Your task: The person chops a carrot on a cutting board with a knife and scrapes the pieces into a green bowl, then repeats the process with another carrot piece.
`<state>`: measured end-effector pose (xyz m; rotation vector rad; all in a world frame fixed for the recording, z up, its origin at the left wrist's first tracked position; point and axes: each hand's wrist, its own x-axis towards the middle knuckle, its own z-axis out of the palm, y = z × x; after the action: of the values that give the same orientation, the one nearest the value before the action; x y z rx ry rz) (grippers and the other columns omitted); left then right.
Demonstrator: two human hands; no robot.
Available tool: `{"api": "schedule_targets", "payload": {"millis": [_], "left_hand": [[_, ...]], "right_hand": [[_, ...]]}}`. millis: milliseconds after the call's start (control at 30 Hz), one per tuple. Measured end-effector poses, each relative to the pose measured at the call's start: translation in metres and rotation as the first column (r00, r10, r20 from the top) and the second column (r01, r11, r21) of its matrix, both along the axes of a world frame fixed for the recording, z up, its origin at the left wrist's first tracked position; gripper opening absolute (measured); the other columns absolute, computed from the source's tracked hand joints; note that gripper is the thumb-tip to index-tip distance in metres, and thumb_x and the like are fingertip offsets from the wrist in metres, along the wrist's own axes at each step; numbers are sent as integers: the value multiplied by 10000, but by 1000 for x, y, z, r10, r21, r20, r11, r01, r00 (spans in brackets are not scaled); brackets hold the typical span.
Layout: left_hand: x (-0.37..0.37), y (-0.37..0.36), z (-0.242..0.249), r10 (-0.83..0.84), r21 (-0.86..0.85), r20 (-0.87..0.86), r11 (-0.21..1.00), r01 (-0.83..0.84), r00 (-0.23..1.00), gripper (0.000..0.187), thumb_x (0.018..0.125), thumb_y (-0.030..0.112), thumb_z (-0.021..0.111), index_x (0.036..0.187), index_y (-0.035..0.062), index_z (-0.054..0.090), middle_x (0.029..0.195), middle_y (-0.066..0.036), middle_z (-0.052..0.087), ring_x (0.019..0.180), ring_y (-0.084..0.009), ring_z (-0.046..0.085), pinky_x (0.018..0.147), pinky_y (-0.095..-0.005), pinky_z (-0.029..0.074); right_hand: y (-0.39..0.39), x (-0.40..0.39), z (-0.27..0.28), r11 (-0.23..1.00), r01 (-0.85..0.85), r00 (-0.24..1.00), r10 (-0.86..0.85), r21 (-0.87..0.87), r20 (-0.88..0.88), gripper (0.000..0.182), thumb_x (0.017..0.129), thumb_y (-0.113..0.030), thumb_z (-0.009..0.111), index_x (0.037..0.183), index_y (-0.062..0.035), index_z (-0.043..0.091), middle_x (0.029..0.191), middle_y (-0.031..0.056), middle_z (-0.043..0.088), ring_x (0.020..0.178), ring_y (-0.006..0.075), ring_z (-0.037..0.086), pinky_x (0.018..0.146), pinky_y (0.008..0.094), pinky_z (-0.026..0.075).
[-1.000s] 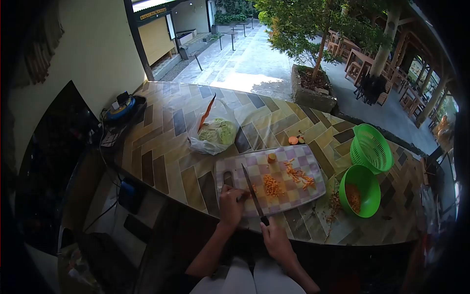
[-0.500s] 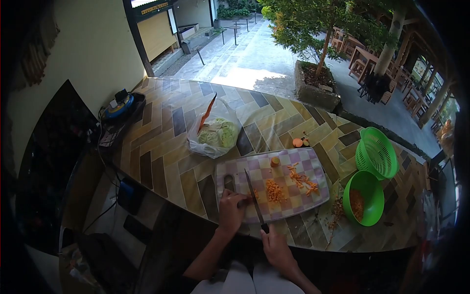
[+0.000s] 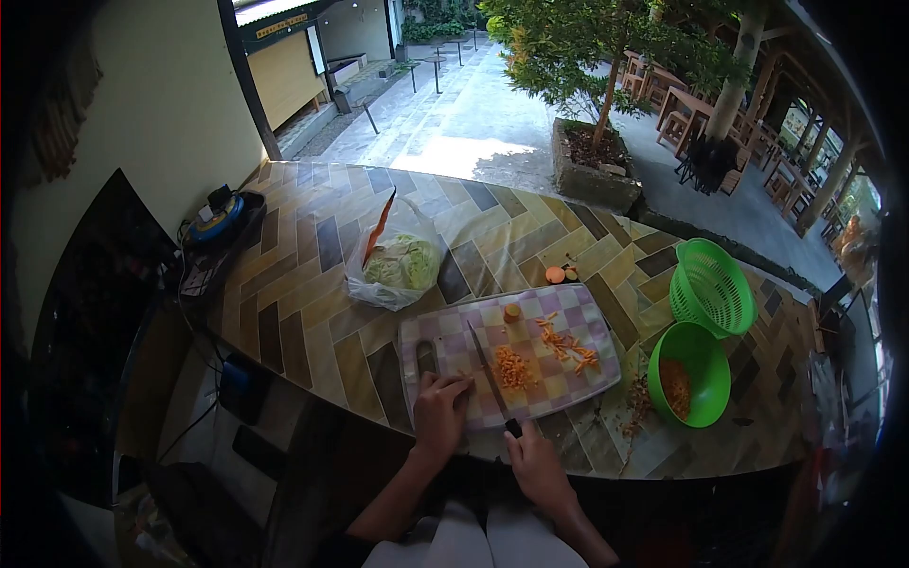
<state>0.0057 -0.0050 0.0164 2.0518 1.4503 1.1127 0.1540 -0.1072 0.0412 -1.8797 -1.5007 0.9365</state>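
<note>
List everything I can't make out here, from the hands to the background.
Head view: what, if anything, the left hand holds; the hand itself covers it.
Head view: most of the knife handle; the right hand wraps it.
Head view: the base of the pale green vegetable; the crumpled plastic bag hides it.
Head view: the sign's exact wording; too small and blurred.

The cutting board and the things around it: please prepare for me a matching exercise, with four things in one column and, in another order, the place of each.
Things
1. knife
2. cabbage
3. green bowl
4. finely chopped orange pieces

Places
A. in a clear plastic bag
B. heaped on the cutting board
C. in the right hand
D. beside the green basket with holes

Pairs: 1-C, 2-A, 3-D, 4-B
</note>
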Motion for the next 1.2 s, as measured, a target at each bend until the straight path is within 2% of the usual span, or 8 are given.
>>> {"api": "schedule_targets", "payload": {"millis": [167,267,567,767,867,967,1100,1200], "left_hand": [[7,6,-8,-114,-144,159,980,137,981,182,819,72,723,995,31,747,924,-144,728,761,-289,678,722,-352,539],[7,7,8,-64,-205,317,970,134,946,183,829,96,741,1004,43,754,906,-153,732,741,-247,710,689,-323,544],[5,21,-6,-104,-98,173,988,122,979,164,803,142,783,955,81,780,830,-108,732,698,-177,696,613,-293,524],[1,17,5,-53,-41,192,997,62,980,196,782,39,727,975,55,758,869,-122,725,827,-244,671,768,-343,524],[-9,21,12,83,98,241,989,-109,967,198,794,35,722,985,69,762,877,-101,729,832,-232,649,763,-350,513],[-21,19,20,176,90,277,974,-208,945,201,805,31,719,996,74,764,876,-89,731,789,-226,625,750,-344,505],[-28,14,11,195,32,300,976,-214,934,195,814,31,715,995,80,766,865,-84,728,768,-222,611,744,-328,494],[-29,7,7,177,42,263,980,-194,948,189,810,28,714,985,79,766,859,-87,726,771,-220,615,744,-322,492]], "right_hand": [[-12,12,-4,995,78,986,-85,-57,-146,304,1004,-263,517,960,36,491,731,289,607,765,495,612,631,542,438],[-16,14,-18,999,25,995,-22,27,-96,288,1025,-266,509,953,11,483,579,84,563,513,152,590,490,327,446],[-27,11,-8,1000,19,980,-20,-6,-198,278,1026,-258,512,948,5,470,574,68,546,515,145,573,489,318,436],[-32,14,8,997,59,975,-67,-42,-214,275,1027,-259,509,995,14,488,580,57,535,513,144,557,495,319,427],[-32,12,-4,1000,-11,986,8,-19,-169,311,1004,-258,525,929,41,481,691,245,610,714,441,624,629,489,448],[-24,2,4,990,-118,981,105,-73,-163,304,1003,-247,522,938,48,491,728,262,619,762,466,608,669,505,444],[-14,-3,2,992,-110,987,102,-55,-121,343,1016,-280,486,927,50,493,757,289,619,786,484,606,691,534,448],[-14,12,-9,996,-37,997,32,79,66,331,1027,-297,478,950,24,499,599,175,595,555,312,625,550,424,467]]}}
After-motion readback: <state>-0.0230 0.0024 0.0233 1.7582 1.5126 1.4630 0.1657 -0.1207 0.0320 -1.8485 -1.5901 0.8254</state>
